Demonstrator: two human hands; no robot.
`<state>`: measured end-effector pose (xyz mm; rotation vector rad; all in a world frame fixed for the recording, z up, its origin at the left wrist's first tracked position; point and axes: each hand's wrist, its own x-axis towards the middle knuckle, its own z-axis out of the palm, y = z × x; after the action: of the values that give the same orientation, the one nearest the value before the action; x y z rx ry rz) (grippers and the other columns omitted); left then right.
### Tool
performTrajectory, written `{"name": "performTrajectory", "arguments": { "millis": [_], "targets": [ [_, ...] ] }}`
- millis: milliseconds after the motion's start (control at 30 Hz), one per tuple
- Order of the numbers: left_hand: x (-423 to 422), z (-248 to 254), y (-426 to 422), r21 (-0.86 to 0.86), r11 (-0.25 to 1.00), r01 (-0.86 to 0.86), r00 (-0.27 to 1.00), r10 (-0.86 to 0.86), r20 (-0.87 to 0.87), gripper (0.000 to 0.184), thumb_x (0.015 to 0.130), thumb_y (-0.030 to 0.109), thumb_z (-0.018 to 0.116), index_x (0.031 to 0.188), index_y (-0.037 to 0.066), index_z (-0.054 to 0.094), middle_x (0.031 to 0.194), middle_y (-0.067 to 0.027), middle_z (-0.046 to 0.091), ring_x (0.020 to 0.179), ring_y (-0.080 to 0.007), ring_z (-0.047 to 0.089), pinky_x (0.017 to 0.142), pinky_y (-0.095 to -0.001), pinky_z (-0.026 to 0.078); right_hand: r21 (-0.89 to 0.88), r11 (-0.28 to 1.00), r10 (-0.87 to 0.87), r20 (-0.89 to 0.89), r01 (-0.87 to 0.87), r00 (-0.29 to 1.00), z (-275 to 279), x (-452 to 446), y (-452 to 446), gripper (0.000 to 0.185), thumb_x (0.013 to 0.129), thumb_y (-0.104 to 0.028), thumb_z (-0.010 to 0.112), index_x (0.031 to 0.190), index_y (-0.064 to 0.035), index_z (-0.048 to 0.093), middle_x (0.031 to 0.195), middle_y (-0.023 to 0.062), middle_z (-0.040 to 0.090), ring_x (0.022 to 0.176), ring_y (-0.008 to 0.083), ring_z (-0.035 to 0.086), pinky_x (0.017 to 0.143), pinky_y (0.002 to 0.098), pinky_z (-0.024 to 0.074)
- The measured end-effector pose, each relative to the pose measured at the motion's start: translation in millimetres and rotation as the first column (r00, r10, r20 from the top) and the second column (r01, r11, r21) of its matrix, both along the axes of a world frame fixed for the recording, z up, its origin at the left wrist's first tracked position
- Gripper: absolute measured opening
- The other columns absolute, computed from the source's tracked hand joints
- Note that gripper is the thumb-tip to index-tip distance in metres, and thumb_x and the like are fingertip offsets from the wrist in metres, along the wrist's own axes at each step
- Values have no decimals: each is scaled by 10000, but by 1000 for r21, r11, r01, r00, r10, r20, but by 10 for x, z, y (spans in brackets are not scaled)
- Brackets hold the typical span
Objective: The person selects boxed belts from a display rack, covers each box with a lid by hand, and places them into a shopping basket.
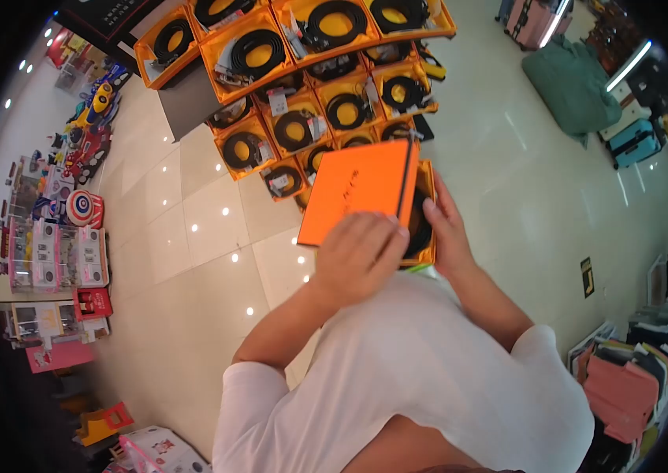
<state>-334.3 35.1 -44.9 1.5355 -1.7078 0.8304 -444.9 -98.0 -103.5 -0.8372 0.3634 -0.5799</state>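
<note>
Close to my chest, my left hand (359, 256) is closed on the lower edge of an orange box lid (361, 189) with small dark lettering and a dark stripe along its right side. The lid is tilted and partly covers an orange belt box (428, 254). A dark coiled belt (422, 229) shows inside. My right hand (452, 229) grips the box's right side, thumb near the rim, with its other fingers partly hidden behind. Whether lid and box are joined, I cannot tell.
Ahead stands a tiered display of open orange boxes (296, 130) holding coiled black belts with tags. Toy shelves (58, 252) line the left. Suitcases (625, 394) stand at lower right, and a green bag (570, 87) lies at upper right. The floor (184, 260) is glossy tile.
</note>
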Motion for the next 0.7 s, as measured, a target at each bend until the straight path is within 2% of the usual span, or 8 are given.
{"name": "performTrajectory", "arguments": {
  "millis": [233, 300, 433, 500, 533, 600, 667, 700],
  "targets": [
    [-309, -71, -73, 230, 973, -10, 999, 21, -43, 298, 728, 95, 673, 1016, 36, 623, 1042, -133, 604, 952, -289, 602, 829, -406, 507, 27, 999, 30, -7, -30, 1000, -62, -39, -4, 601, 987, -269, 458, 1483, -61, 190, 1471, 84, 325, 1307, 171, 366, 1072, 324, 310],
    [-326, 14, -88, 416, 907, 67, 995, -28, -99, 336, 740, 115, 671, 1061, 39, 607, 1104, -155, 580, 1010, -296, 579, 881, -433, 480, 3, 1000, 27, 46, -28, 999, -126, 0, -20, 583, 995, -279, 437, 1479, -59, 198, 1487, 86, 301, 1326, 183, 348, 1084, 339, 304],
    [-344, 100, -35, 387, 922, 25, 1000, -17, -24, 377, 757, 149, 671, 1106, 29, 589, 1162, -178, 552, 1066, -315, 552, 909, -442, 457, 33, 996, 74, 109, -78, 991, 0, 20, -32, 574, 1008, -320, 371, 1477, -52, 177, 1480, 92, 305, 1336, 207, 348, 1088, 354, 311],
    [-349, 184, 21, 347, 928, 135, 973, -59, -221, 443, 763, 217, 687, 1144, 23, 573, 1182, -190, 544, 1105, -350, 530, 946, -460, 423, -1, 997, 75, 65, -75, 995, 51, 6, -58, 580, 1010, -336, 356, 1477, -50, 168, 1468, 93, 323, 1343, 209, 342, 1091, 352, 306],
    [-308, 241, 81, 352, 926, 136, 973, -59, -222, 443, 763, 217, 687, 1144, 23, 573, 1182, -190, 544, 1105, -350, 530, 946, -460, 423, 12, 996, 90, 113, -91, 990, 61, -3, -65, 583, 1008, -332, 362, 1478, -49, 164, 1470, 93, 321, 1345, 210, 340, 1090, 351, 309],
    [-143, 362, 270, 212, 977, -32, 953, 94, -289, 528, 762, 285, 702, 1188, 10, 555, 1212, -204, 533, 1146, -376, 498, 987, -481, 376, 37, 994, 96, 152, -102, 984, 32, -33, -65, 587, 1007, -329, 368, 1479, -48, 160, 1472, 94, 320, 1347, 211, 337, 1088, 349, 311],
    [106, 316, 377, 136, 954, -267, 902, 297, -314, 620, 805, 260, 643, 1315, -34, 449, 1367, -229, 433, 1263, -400, 418, 1047, -487, 309, 54, 994, 89, 158, -99, 983, -8, -32, -106, 578, 1009, -295, 374, 1482, -45, 155, 1478, 95, 312, 1346, 205, 338, 1085, 339, 317],
    [209, 158, 409, 110, 970, -219, 823, 244, -512, 672, 825, 294, 631, 1359, -37, 392, 1425, -217, 377, 1329, -385, 352, 1078, -468, 277, 61, 995, 69, 148, -79, 986, -23, -11, -123, 578, 1009, -295, 374, 1482, -45, 155, 1478, 95, 312, 1346, 205, 338, 1085, 339, 317]
  ]
}}
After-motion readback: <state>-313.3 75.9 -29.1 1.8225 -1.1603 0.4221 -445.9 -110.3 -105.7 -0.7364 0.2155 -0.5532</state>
